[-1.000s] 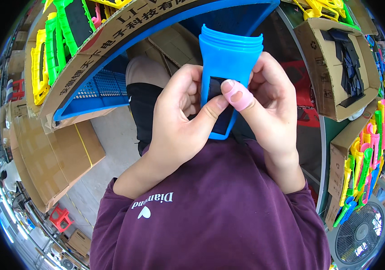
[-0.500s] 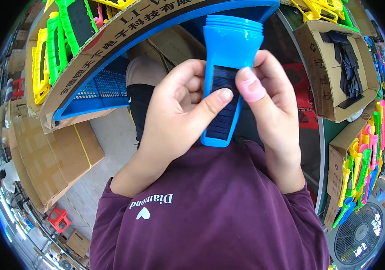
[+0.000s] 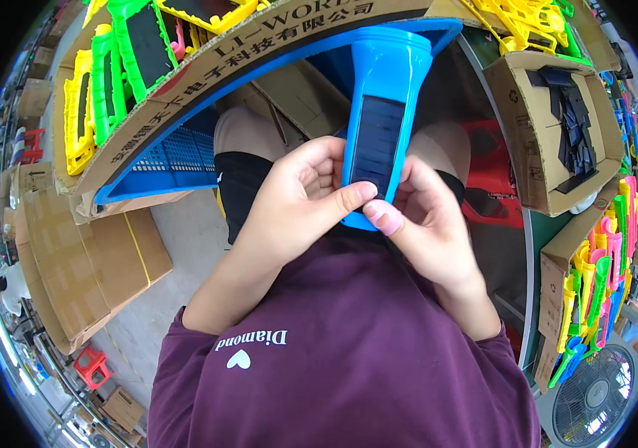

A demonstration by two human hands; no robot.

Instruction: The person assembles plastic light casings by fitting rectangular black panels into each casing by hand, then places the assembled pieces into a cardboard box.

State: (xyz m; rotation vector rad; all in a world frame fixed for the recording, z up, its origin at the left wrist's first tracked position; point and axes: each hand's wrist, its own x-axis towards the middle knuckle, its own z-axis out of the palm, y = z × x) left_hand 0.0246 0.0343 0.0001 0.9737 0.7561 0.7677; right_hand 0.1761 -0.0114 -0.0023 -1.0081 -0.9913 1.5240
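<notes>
Both hands hold a blue plastic flashlight body [image 3: 388,71] above my lap, its wide threaded end pointing away from me. A dark solar panel [image 3: 377,142] lies in the long recess on its upper face. My left hand [image 3: 296,198] grips the left side, fingers curled underneath and thumb on the panel's lower end. My right hand [image 3: 434,239] is closed at the lower right edge, with its thumb, wrapped in a pink bandage [image 3: 386,219], pressed near the narrow end. The fingers under the body are partly hidden.
Ahead stands a blue crate [image 3: 173,160] with a cardboard box [image 3: 259,41] of yellow and green plastic housings. To the right are a carton [image 3: 531,149] of dark panels, a box of colourful housings [image 3: 599,276] and a fan [image 3: 595,396]. A large carton [image 3: 95,269] lies at left.
My right hand has slid down and left along the flashlight body, its thumb going from mid-panel to the narrow end. The left hand has dropped slightly; more of the panel shows.
</notes>
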